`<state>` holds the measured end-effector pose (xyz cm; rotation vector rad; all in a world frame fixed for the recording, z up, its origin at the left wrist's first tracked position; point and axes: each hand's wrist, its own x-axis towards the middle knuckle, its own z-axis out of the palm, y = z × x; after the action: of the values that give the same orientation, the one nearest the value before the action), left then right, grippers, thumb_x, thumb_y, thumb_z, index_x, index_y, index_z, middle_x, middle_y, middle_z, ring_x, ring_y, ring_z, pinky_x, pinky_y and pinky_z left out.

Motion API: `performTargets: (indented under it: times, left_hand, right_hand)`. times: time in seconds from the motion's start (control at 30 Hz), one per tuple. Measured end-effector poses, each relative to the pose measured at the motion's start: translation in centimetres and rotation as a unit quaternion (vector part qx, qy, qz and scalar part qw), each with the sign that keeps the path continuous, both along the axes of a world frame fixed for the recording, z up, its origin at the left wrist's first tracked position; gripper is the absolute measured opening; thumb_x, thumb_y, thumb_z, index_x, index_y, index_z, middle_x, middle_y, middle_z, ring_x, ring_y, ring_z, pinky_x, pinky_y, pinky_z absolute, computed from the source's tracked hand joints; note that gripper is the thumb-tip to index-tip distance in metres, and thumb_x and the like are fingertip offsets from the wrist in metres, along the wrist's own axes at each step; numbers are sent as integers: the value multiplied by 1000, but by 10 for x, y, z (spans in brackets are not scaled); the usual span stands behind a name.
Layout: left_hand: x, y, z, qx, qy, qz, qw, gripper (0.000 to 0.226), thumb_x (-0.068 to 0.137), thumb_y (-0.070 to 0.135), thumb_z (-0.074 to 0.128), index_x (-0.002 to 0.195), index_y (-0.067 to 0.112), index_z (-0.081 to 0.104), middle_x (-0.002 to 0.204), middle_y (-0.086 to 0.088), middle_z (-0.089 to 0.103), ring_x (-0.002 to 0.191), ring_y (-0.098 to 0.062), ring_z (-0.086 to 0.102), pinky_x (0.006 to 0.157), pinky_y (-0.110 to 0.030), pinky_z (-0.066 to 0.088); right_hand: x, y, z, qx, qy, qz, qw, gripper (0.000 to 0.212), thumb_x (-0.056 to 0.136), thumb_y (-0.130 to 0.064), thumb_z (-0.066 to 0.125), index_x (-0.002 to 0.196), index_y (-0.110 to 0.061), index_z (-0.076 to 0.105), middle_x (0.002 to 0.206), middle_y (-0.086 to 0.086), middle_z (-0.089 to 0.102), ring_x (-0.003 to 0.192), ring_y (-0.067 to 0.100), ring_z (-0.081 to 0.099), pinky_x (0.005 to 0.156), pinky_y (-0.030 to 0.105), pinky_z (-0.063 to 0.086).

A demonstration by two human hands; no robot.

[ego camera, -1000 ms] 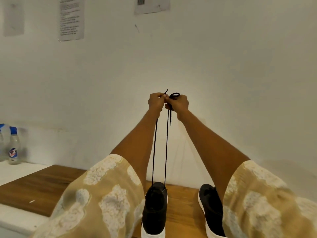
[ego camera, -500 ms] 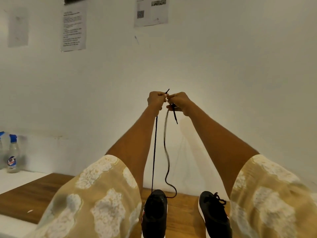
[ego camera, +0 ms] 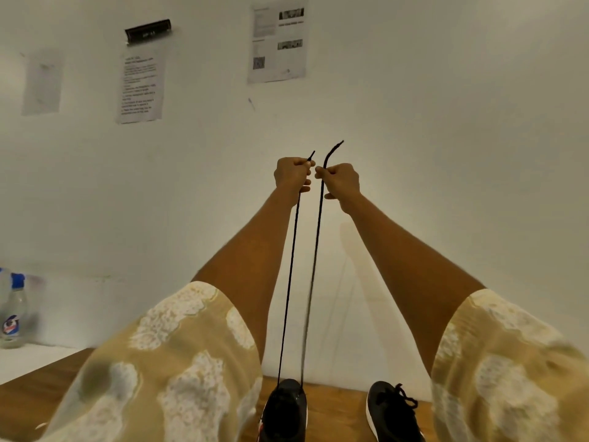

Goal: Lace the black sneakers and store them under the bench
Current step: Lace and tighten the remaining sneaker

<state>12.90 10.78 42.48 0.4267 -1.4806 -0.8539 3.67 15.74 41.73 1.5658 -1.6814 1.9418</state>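
Up in front of me, against the white wall (ego camera: 446, 154), both my arms are stretched out with the two ends of the black lace (ego camera: 288, 282) pulled up tight. My left hand (ego camera: 291, 177) has its fingers curled round the left strand, with the tip poking out past my knuckles, and my right hand (ego camera: 339, 183) grips the right strand the same way, a longer bit of the end curving out above it. Both strands run down to the sneaker (ego camera: 285, 409) sitting on the wooden counter (ego camera: 334, 416) between my arms, but you only see its toe part; the rest is cut off at the bottom edge, so the eyelets can't be made out. The lower part of the right strand is blurry. The other sneaker (ego camera: 393, 413) is just to the right, laces bunched on top, partly hidden behind my right sleeve (ego camera: 510, 371). My left sleeve (ego camera: 159, 362) covers a big chunk of the counter. Far left there's a clear bottle (ego camera: 12, 317) with a blue cap, label too small to read. Same with the papers (ego camera: 277, 39) taped on the wall: the print is unreadable.
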Motion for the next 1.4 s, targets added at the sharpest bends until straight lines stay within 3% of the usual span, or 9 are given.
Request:
performTargets:
  times: [0.1,0.3,0.53,0.63,0.7,0.77,0.97,1.13,1.4]
  left_hand:
    - [-3,8,5,2,9,-3,1000,18,94,8,55,104,5,68,98,-10,65,72,-19,60,62,-28,55]
    - [-4,18,10,-2,-1,-3,1000,17,93,8,54,97,10,71,102,-10,65,88,-28,63,61,-32,55]
    - [7,11,-19,2,-48,20,999,20,95,13,55,107,8,69,85,-5,62,62,-14,53,47,-21,44]
    - [11,-12,-64,17,-123,56,991,21,92,13,56,107,5,69,90,-11,65,61,-17,52,49,-20,33]
    - [14,-29,-101,27,-211,75,974,19,88,12,61,102,4,71,96,-15,69,83,-29,65,51,-20,32]
    - [14,-46,-139,39,-313,86,945,18,84,13,65,99,6,72,97,-14,71,99,-31,65,58,-22,39]
    - [11,-84,-268,82,-497,105,857,25,85,14,62,109,13,71,102,-8,71,98,-22,65,83,-32,50]
    - [9,-104,-350,120,-515,72,846,25,88,11,58,109,9,71,103,-13,70,96,-30,65,77,-36,52]
    - [-2,-120,-406,180,-418,44,889,18,83,7,58,92,3,73,88,-17,69,83,-29,64,62,-27,45]
  right_hand:
    - [6,6,11,21,21,4,1000,29,92,-21,59,99,5,70,83,13,65,68,22,59,80,37,57]
    - [10,5,9,59,25,-1,998,25,92,-14,58,106,6,64,85,13,62,68,22,60,63,29,55]
    - [6,-7,-21,113,70,-43,990,35,96,-31,51,107,-1,67,86,10,59,76,23,58,79,37,55]
    - [-7,-17,-61,195,96,-80,973,32,95,-28,53,109,-2,65,86,9,57,75,23,56,80,37,53]
    - [-16,-25,-97,259,105,-92,956,29,93,-23,55,111,-1,62,90,9,57,78,24,56,79,37,53]
    - [-24,-35,-136,315,110,-103,937,29,92,-20,55,113,-1,60,95,11,58,80,26,57,80,38,54]
    - [-36,-60,-256,492,126,-101,856,11,94,-6,45,98,0,53,110,20,55,95,30,55,94,43,50]
    - [-47,-77,-341,565,134,-91,809,16,88,3,43,74,-3,46,79,12,50,83,31,53,73,37,47]
    - [-53,-97,-400,596,122,-60,791,15,92,-7,48,79,-4,55,101,14,70,89,29,66,85,42,55]
